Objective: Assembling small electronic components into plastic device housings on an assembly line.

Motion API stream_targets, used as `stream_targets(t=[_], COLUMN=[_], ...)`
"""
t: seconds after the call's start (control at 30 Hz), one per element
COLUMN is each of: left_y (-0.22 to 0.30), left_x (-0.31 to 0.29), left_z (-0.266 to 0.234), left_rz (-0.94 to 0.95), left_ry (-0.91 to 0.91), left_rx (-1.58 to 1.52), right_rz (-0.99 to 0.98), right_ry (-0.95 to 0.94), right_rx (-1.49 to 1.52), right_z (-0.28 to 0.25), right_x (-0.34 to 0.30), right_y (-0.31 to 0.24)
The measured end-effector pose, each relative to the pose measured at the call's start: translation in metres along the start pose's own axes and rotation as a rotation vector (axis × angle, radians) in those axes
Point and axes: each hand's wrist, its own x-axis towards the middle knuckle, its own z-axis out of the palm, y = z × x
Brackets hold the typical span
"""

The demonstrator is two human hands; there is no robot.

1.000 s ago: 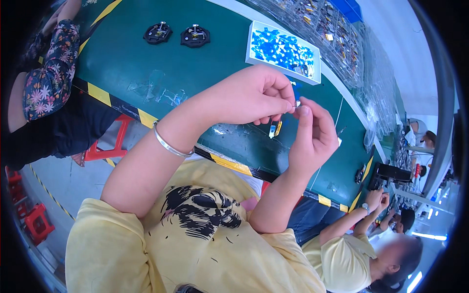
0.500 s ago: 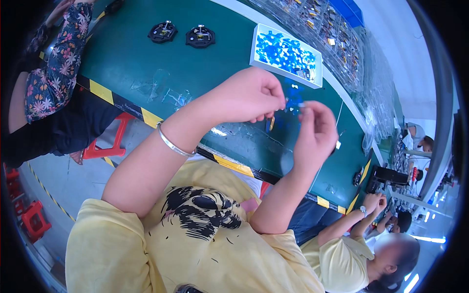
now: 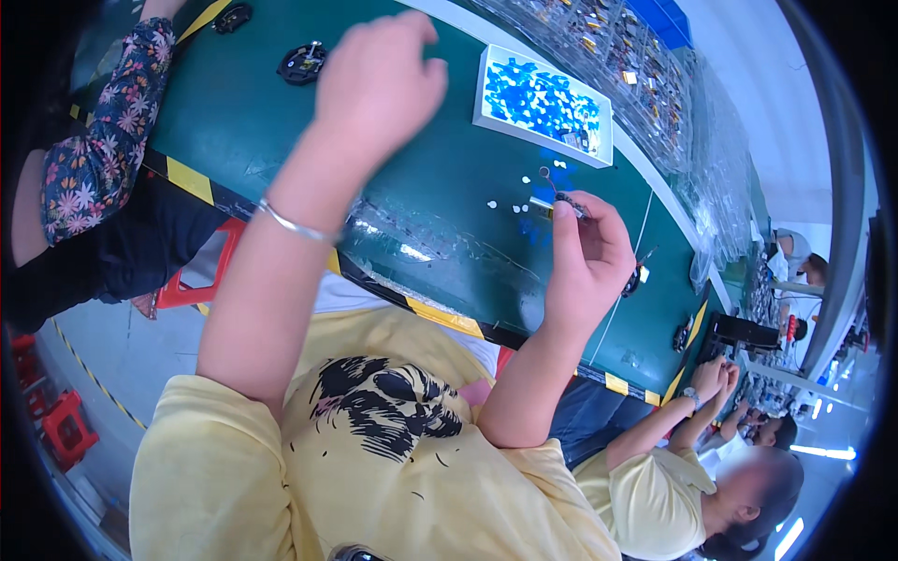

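Note:
My left hand [image 3: 379, 79] is raised over the far part of the green table, blurred by motion. It covers the spot beside a black round housing [image 3: 301, 64] with small parts in it, and its fingertips are partly hidden. Further right, my right hand [image 3: 594, 248] pinches a small electronic part with a thin wire [image 3: 567, 203] between thumb and fingers. Just left of that part lie several small white discs [image 3: 493, 204] and faint blue bits [image 3: 535, 230] on the tabletop.
A white box [image 3: 547, 145] of blue pieces stands at the back, before clear trays [image 3: 608, 47] of parts. Other black housings [image 3: 232, 17] lie at the far left and right [image 3: 634, 280]. Co-workers sit on both sides; a flowered sleeve [image 3: 108, 131] is at left.
My left hand has parted from the right and swung up and left over the table, covering a black housing seen before. My right hand stays near its place; white discs now show.

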Motion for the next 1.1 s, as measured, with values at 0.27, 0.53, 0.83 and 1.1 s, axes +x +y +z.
stream_targets(t=[0.27,0.53,0.83,1.1], left_y=[-0.009,0.084,0.1,0.1], left_x=[-0.012,-0.053,-0.071,-0.07], left_z=[-0.001,-0.006,-0.001,-0.01], left_rz=[-0.034,-0.517,-0.607,-0.401], left_ry=[-0.267,-0.675,-0.579,-0.513], left_rx=[0.113,-1.175,-1.565,-1.35], right_rz=[0.233,0.033,-0.196,-0.224], right_ry=[-0.035,0.117,0.183,0.181], right_rx=[0.193,0.009,-0.301,-0.42], right_z=[0.007,0.009,-0.003,0.002], right_x=[-0.005,-0.006,-0.01,-0.006], right_y=[-0.014,-0.025,-0.027,-0.025])
